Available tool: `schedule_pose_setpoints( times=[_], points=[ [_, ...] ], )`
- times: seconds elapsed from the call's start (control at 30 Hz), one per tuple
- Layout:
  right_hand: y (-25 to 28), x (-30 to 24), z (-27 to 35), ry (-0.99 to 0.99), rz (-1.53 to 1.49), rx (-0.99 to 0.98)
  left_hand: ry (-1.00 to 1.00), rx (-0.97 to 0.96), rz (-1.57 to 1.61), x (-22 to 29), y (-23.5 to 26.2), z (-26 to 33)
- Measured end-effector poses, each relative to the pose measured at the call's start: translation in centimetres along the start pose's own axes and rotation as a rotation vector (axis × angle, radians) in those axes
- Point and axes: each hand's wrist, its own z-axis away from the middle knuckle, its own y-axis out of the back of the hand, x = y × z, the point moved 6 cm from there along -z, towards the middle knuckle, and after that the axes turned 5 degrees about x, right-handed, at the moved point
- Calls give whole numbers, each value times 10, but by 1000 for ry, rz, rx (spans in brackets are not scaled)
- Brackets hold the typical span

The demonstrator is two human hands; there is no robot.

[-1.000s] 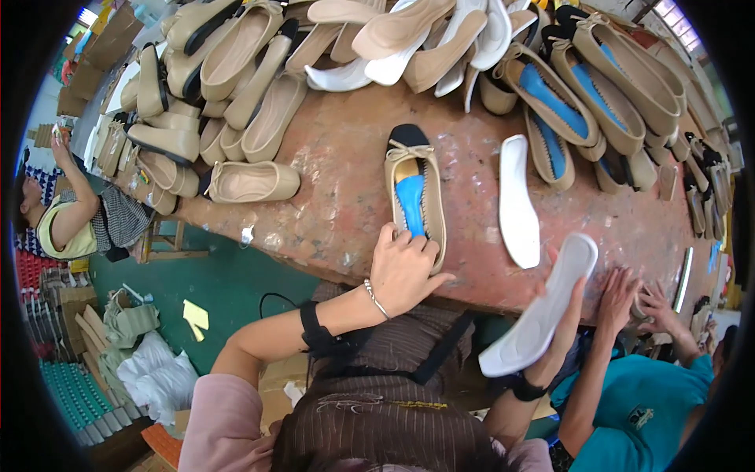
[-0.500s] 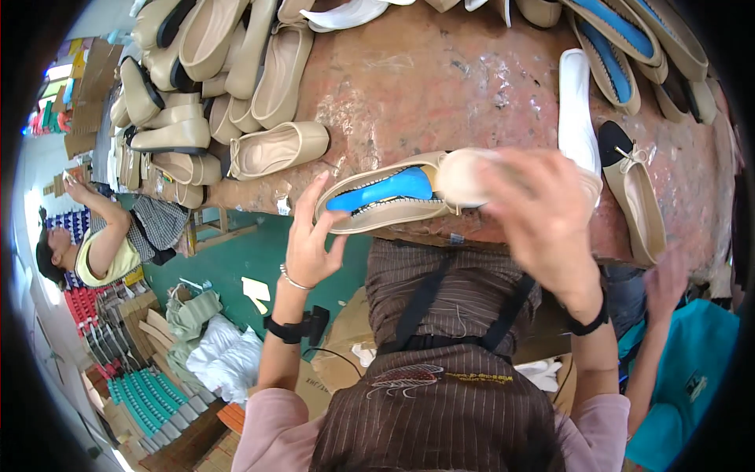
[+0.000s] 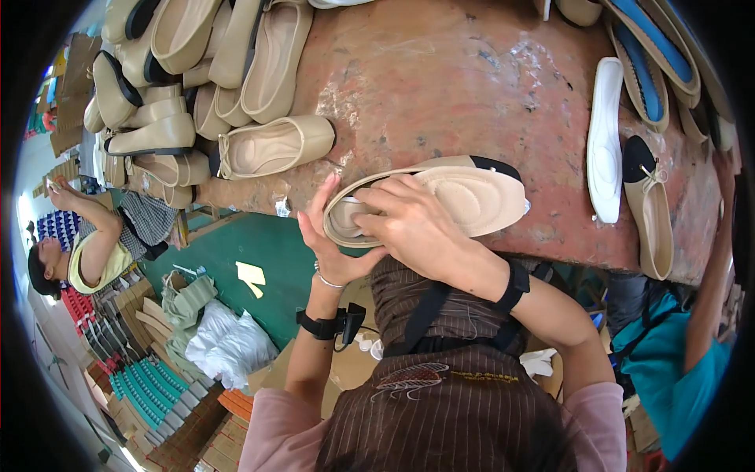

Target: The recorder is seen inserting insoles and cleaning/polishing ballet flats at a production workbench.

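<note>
A beige flat shoe with a black toe lies at the near edge of the table, heel to the left. My left hand cups its heel, with the thumb on the near side and the fingers on the far side. A beige cushioned insole goes into the heel, while its wide front part lies over the shoe's opening and toe. With bent fingers inside the heel, my right hand holds the insole's heel end. My right hand and the insole hide most of the shoe's interior.
Several beige flats are heaped at the far left of the worn table. To the right lie a white insole, a black-toed flat and shoes with blue linings. One person works at the left; another person's arm is at the right.
My right hand has brought the insole left and into the shoe's heel, covering the blue lining seen before. The white insole, formerly partly behind my right hand, now lies uncovered.
</note>
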Motion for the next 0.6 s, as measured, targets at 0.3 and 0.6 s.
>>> schedule_pose_setpoints(
  times=[0.3, 0.6],
  points=[
    [-10, 5, -2, -22, 41, -76, -13, -29, 104, -6, 0, 2],
    [-34, 4, 4, 198, 32, -297, 21, -64, 201, -18, 5, -4]
  ],
)
